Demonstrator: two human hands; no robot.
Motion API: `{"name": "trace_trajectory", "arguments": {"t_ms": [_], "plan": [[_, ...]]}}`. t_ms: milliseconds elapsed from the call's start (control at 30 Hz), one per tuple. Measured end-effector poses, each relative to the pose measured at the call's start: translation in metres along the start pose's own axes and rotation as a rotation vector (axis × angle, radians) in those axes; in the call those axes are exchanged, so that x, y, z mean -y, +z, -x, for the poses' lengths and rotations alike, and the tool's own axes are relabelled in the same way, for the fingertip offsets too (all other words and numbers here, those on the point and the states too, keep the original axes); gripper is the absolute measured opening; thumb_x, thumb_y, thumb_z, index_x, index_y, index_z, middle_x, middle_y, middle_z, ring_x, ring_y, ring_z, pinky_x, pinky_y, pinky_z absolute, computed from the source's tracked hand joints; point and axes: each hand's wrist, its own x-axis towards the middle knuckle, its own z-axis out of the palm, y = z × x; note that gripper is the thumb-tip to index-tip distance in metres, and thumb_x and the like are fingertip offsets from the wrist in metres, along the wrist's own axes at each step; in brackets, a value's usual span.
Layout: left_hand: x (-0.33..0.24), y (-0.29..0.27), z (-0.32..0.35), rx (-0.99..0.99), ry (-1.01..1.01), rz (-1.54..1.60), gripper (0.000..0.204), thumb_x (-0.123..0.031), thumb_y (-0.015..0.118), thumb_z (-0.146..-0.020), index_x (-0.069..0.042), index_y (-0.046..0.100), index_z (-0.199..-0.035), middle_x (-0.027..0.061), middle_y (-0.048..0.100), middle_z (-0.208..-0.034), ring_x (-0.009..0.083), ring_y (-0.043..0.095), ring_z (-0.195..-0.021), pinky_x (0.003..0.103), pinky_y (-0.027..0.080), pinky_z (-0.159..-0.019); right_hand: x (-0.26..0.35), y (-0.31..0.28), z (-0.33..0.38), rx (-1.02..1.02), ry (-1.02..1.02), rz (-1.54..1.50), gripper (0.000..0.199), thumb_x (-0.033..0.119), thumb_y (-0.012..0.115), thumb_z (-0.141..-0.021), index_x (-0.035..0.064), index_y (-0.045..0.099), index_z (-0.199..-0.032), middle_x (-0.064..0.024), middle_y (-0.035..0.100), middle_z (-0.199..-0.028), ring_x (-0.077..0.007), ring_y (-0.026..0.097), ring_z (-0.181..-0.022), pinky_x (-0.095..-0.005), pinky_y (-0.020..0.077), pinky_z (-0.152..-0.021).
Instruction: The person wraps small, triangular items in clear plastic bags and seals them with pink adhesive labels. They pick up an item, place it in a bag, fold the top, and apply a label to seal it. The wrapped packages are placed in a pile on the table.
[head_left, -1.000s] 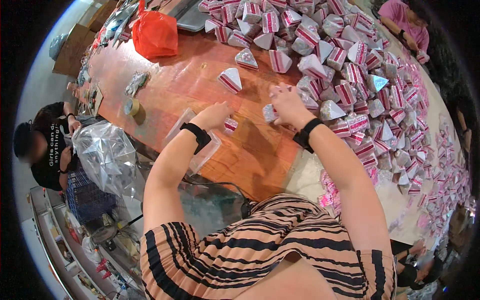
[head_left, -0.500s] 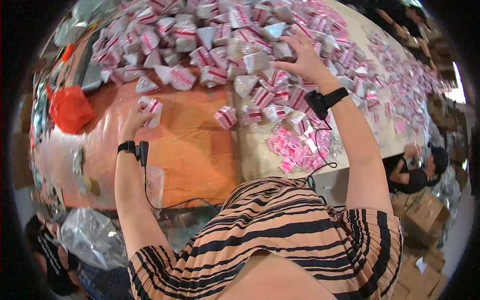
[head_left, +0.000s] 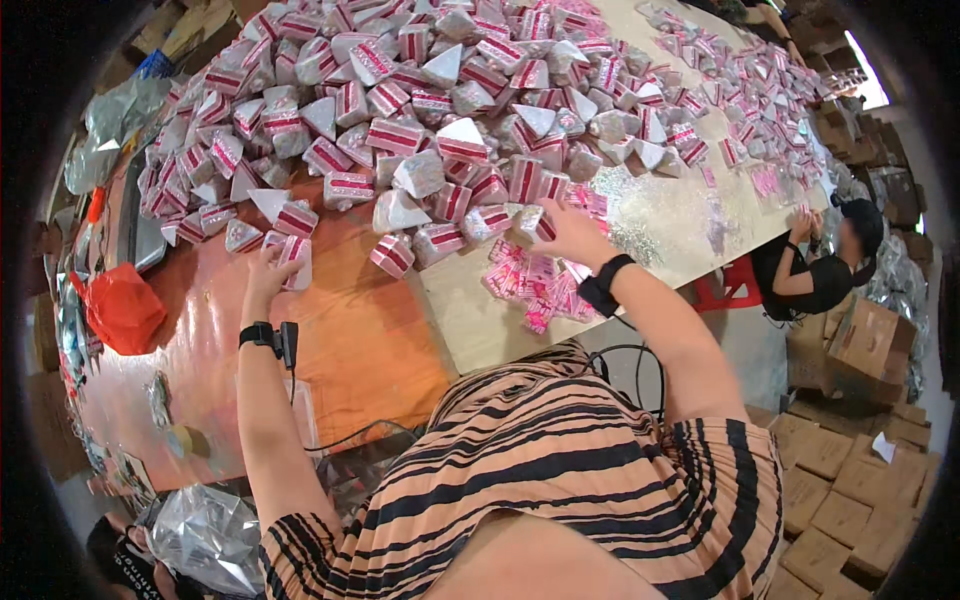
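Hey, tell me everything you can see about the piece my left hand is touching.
The piece looks like a cake-slice wedge: whitish, with a pink-red band, and shiny as if wrapped in clear film. It is over the orange-brown tabletop, beside the near edge of the pile of similar pieces. The fingers of your left hand touch it and hide part of it; I can't tell whether they grip it firmly or whether it rests on the table.

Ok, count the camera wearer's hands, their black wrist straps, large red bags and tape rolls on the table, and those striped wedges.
Left hand, right hand: 2
Black wrist straps: 2
Large red bag: 1
Tape roll: 1
Total: 6
Striped wedges: too many overlap to count, so left out
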Motion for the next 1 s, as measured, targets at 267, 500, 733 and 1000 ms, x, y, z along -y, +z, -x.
{"name": "trace_trajectory", "arguments": {"t_ms": [267,500,733,1000], "plan": [[-0.049,0.011,0.021,-0.093,-0.233,0.305,0.048,-0.024,0.075,-0.072,0.001,0.060,-0.110,0.0102,0.062,-0.091,0.0204,0.064,-0.072,0.033,0.056,-0.058,-0.025,-0.038,-0.025,-0.191,0.071,-0.692,0.065,0.033,0.072,-0.074,-0.0002,0.047,-0.124,-0.0163,0.061,-0.106,-0.0271,0.060,-0.094,-0.0376,0.0494,-0.077],[-0.068,0.009,0.051,-0.208,-0.284,0.487,0.042,-0.021,0.067,-0.080,-0.001,0.056,-0.115,0.0083,0.062,-0.097,0.0183,0.064,-0.083,0.031,0.055,-0.063,-0.106,-0.039,-0.029,0.079,0.132,0.103,0.067,0.050,0.065,-0.073,0.0124,0.051,-0.126,-0.0223,0.050,-0.122,-0.0409,0.048,-0.112,-0.0500,0.0420,-0.092],[-0.102,0.012,0.075,-0.257,-0.207,0.585,0.037,-0.023,0.065,-0.083,-0.004,0.057,-0.113,0.0040,0.061,-0.102,0.0178,0.062,-0.086,0.035,0.054,-0.066,-0.088,-0.009,0.010,0.128,-0.193,0.156,0.063,0.041,0.068,-0.072,0.0159,0.048,-0.126,-0.0192,0.044,-0.127,-0.0375,0.044,-0.117,-0.0501,0.0391,-0.094],[-0.199,0.094,0.078,-0.151,0.078,0.442,0.052,-0.015,0.071,-0.075,-0.002,0.052,-0.121,0.0081,0.055,-0.112,0.0203,0.057,-0.100,0.031,0.047,-0.085,-0.195,-0.038,0.047,-0.209,0.031,-0.152,0.019,0.017,0.062,-0.075,0.0051,0.066,-0.089,-0.0142,0.062,-0.090,-0.0335,0.058,-0.088,-0.0413,0.0477,-0.076]]}}
